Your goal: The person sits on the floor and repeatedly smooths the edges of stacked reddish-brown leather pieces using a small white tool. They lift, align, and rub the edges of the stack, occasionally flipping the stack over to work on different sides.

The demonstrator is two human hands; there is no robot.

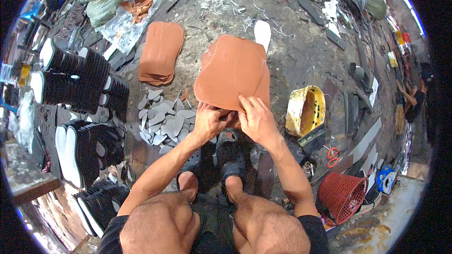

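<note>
Workshop floor (292,51), littered with scraps; left hand (210,121) and right hand (256,118) both grip orange-brown sheet stack (231,71) at its near edge.

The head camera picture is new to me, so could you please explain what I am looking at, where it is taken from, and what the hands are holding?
This is one wide fisheye view from a camera worn on a person's head, looking down, so straight edges bend near the rim. No machine is involved: the two bare forearms coming up from the bottom are the wearer's own, with knees and dark shoes below.

The left hand and right hand both grip the near edge of a stack of terracotta-brown flexible sheets, held over the rough grey floor.

Around them lie a second pile of brown sheets, a heap of small grey sole-shaped cutouts, rows of black shoe soles with white edges, a worn yellow bucket, orange-handled scissors and a red plastic mesh basket.

Another person's arm shows at the far right.
</note>
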